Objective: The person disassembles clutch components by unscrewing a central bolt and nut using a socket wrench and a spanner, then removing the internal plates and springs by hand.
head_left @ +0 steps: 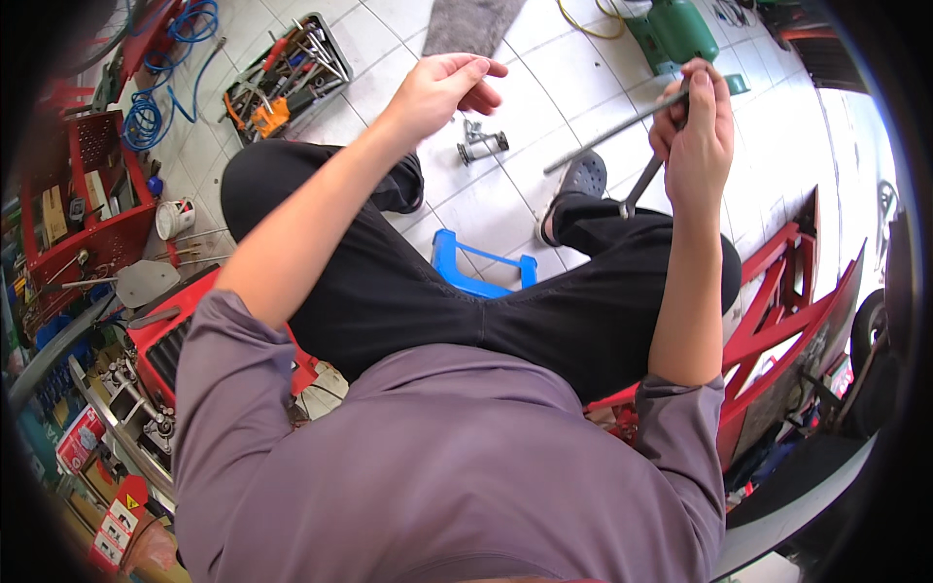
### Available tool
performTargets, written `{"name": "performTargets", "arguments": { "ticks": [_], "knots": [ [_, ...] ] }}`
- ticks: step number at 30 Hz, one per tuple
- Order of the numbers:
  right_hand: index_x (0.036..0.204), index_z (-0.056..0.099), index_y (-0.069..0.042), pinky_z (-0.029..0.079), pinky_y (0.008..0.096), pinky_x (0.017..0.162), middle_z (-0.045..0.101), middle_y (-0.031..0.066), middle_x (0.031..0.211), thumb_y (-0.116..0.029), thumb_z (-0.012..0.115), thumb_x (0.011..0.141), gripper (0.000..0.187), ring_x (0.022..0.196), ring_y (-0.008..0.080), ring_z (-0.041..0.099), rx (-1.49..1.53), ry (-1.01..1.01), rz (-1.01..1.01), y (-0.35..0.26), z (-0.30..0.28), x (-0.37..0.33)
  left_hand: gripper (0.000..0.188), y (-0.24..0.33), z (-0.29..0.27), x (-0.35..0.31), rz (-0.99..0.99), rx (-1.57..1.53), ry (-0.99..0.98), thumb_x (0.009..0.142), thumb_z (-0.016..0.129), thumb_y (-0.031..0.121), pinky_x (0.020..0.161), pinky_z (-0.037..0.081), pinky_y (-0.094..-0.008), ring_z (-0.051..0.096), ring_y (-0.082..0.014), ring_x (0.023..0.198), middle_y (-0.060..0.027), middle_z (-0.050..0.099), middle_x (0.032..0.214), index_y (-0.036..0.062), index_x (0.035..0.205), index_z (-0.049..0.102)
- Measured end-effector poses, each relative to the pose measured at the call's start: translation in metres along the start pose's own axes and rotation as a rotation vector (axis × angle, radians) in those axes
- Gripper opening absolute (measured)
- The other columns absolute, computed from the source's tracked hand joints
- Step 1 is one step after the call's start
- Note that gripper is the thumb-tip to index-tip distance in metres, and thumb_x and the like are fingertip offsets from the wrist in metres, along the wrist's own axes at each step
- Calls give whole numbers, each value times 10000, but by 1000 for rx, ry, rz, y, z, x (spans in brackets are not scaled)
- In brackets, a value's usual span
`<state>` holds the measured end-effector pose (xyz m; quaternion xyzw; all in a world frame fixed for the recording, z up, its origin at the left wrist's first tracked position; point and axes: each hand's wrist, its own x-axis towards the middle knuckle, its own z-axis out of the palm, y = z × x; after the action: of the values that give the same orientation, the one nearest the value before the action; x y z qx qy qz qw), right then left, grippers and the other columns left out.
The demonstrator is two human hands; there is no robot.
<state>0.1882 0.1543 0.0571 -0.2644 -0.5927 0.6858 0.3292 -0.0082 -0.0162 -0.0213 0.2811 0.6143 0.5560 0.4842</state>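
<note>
One tool tray (347,66), far left. Left hand (442,95): fingers half-curled, no hold visible. Metal part (483,146) on floor (544,49), far centre, no hand on it. Right hand (698,126): fingers closed round rod (607,134) and wrench (643,183); can't tell if joined. Tool pickup looks done, contact with part not yet.
</note>
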Motion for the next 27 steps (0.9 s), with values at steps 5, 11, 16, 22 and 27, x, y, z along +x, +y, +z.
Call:
{"name": "performTargets", "arguments": {
  "ticks": [5,11,16,22,27],
  "knots": [
    [1051,494,-51,258,150,401,451,-37,713,-235,440,988,202,497,-2,332,-73,8,-123,-1,-6,3,294,-58,-23,76,-128,991,-179,850,624,326,644,518,-299,638,-146,658,-79,674,774,38,869,682],
    [1080,493,-37,254,140,411,461,-37,725,-242,462,979,231,496,-11,338,-138,45,-131,0,-14,5,400,-207,-17,98,-469,1173,-91,761,684,398,810,503,-417,614,-260,1001,-118,650,1056,100,1027,665],
    [1082,485,-19,233,140,432,456,-32,723,-230,463,977,237,497,-13,304,-159,105,-106,-7,-17,9,582,-268,27,73,-484,1300,-106,718,731,326,899,448,-427,541,-303,1110,-156,564,1167,42,1186,536],
    [1087,477,10,230,166,430,446,6,710,-226,441,978,263,498,18,299,-224,85,-143,-5,-24,20,685,-297,49,82,-427,1393,-54,706,736,324,968,361,-432,466,-293,1162,-136,461,1267,64,1266,440],
    [1089,476,-1,251,182,426,428,31,727,-239,414,983,267,519,52,334,-238,-23,-140,-3,-31,27,668,-308,36,79,-225,1262,-18,718,730,301,932,393,-425,500,-282,1128,-131,530,1190,59,1276,450]
  ]
}}
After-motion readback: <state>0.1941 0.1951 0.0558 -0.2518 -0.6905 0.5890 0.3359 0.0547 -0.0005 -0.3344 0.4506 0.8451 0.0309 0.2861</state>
